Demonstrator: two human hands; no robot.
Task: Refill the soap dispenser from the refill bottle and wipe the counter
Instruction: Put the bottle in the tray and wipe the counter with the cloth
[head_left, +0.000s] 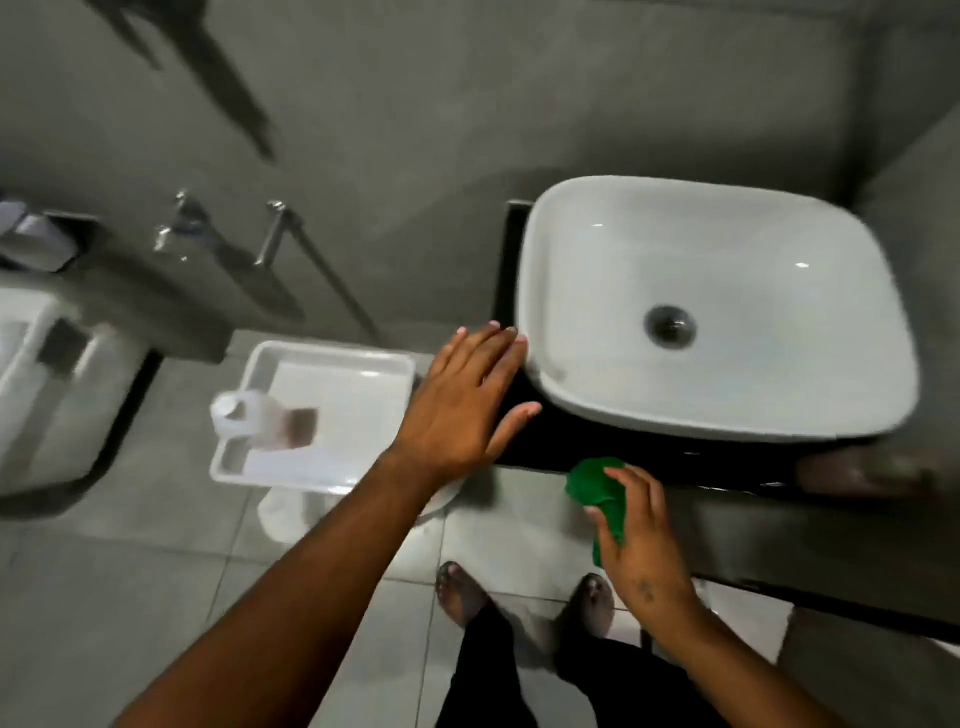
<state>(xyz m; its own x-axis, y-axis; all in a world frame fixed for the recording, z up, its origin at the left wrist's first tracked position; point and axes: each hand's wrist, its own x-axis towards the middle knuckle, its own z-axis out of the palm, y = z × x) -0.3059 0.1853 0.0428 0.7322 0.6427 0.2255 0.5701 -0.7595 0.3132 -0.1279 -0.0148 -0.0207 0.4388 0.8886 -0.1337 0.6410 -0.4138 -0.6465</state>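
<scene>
A black counter (566, 441) carries a white basin (582, 249) on the right. My left hand (462, 400) lies flat and open on the counter's left end, fingertips touching the basin's side. My right hand (644, 540) is shut on a green cloth (595, 486) at the counter's front edge. To the left, a clear jug-like refill bottle (254, 418) stands in a white tray (311, 480) on a white stool. The frame is blurred; I cannot make out a soap dispenser.
A toilet (41, 384) sits at the far left with metal taps (176, 223) and a hose on the grey wall. The floor is grey tile (130, 597). My own feet (462, 592) stand in front of the counter.
</scene>
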